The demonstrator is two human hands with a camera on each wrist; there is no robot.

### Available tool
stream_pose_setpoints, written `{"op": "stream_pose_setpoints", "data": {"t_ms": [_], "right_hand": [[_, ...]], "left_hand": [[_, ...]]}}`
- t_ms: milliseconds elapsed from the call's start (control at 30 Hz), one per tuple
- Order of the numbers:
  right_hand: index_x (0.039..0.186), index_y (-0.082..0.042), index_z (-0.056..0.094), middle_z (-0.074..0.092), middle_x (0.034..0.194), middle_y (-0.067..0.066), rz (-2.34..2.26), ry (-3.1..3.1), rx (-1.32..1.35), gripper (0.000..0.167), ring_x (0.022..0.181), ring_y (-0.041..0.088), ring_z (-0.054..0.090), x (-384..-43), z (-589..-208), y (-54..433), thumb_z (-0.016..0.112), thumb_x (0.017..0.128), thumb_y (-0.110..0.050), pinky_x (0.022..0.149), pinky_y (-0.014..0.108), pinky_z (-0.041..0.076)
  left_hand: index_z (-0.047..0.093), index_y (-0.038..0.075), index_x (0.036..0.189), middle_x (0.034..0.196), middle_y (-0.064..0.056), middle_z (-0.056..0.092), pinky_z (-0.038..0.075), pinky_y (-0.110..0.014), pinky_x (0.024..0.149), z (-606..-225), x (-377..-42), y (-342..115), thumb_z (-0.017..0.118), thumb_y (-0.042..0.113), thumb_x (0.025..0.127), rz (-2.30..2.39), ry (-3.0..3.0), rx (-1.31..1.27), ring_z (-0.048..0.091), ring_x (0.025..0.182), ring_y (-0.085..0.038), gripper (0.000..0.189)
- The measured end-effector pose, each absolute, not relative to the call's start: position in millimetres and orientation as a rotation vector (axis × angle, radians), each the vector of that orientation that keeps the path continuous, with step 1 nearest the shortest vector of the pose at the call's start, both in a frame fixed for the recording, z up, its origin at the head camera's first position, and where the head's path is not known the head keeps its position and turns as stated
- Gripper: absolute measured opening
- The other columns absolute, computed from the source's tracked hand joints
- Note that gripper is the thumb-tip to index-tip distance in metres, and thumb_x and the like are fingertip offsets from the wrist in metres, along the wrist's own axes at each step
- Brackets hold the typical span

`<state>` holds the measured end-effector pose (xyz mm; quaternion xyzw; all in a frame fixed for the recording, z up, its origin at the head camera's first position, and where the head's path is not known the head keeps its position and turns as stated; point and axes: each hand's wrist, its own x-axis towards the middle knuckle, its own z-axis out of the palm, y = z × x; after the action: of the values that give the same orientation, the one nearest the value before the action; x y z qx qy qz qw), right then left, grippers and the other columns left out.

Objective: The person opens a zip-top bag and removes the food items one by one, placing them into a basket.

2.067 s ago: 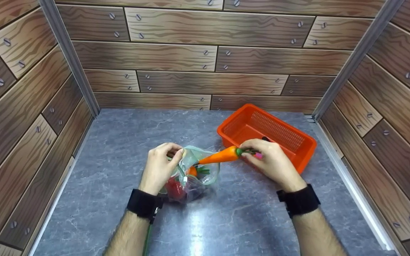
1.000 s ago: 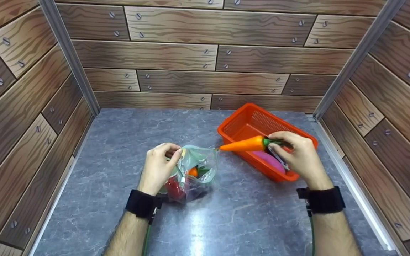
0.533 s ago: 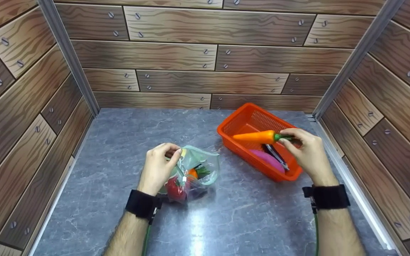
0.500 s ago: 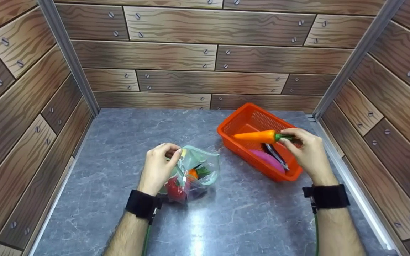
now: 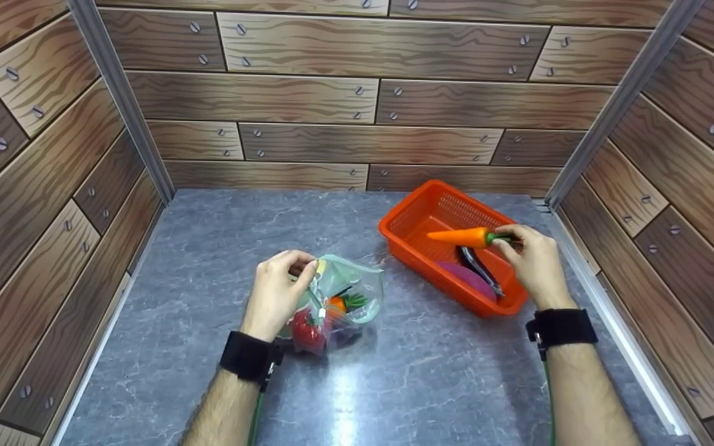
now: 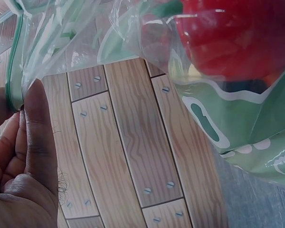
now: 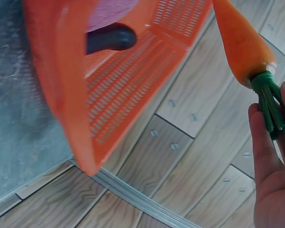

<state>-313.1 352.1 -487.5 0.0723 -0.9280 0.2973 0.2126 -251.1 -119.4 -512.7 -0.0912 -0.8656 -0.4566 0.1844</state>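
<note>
While the right hand (image 5: 532, 260) pinches the raised carrot (image 5: 459, 237) by its leafy top, I see its long axis running left-right, apparently over the basket (image 5: 418, 267), tip leftward; my left hand (image 5: 276, 288), well apart, pinches the open bag (image 5: 346, 272), left and slightly nearer.

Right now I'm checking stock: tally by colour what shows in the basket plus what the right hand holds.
Orange: 1, carrot in right hand
Blackish: 1, long eggplant-like item in basket
Pinkish-purple: 1, rounded item in basket
Total: 3
</note>
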Motion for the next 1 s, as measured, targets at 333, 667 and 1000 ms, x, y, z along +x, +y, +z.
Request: {"op": "stream_pose_setpoints", "data": {"t_ms": [333, 667, 1000], "right_hand": [[0.131, 0.001, 0.084, 0.086, 0.129, 0.028, 0.827, -2.631, 0.153, 0.025, 0.116, 0.046, 0.085, -328.0, -512.3, 363.1, 0.085, 0.109, -0.01, 0.093, 0.035, 0.066], [0.135, 0.005, 0.081, 0.082, 0.134, 0.033, 0.864, -2.709, 0.108, 0.028, 0.122, 0.053, 0.081, -331.5, -527.6, 368.0, 0.082, 0.11, -0.008, 0.105, 0.068, 0.067], [0.135, 0.001, 0.081, 0.082, 0.135, 0.032, 0.874, -2.782, 0.059, 0.028, 0.125, 0.052, 0.08, -331.2, -536.8, 373.5, 0.081, 0.112, -0.015, 0.109, 0.068, 0.065]], "left_hand": [[0.089, 0.012, 0.113, 0.102, -0.002, 0.087, 0.067, -0.031, 0.085, -513.1, -251.1, -120.4, 0.082, 0.018, 0.111, -1.289, -2.442, -0.257, 0.078, 0.09, -0.015, 0.009], [0.089, 0.013, 0.113, 0.102, -0.002, 0.086, 0.068, -0.035, 0.085, -512.7, -250.9, -121.0, 0.083, 0.017, 0.111, -1.294, -2.442, -0.248, 0.078, 0.09, -0.014, 0.008], [0.089, 0.012, 0.113, 0.102, -0.002, 0.086, 0.068, -0.034, 0.085, -516.2, -251.5, -120.3, 0.083, 0.018, 0.111, -1.303, -2.439, -0.246, 0.078, 0.09, -0.014, 0.008]]}}
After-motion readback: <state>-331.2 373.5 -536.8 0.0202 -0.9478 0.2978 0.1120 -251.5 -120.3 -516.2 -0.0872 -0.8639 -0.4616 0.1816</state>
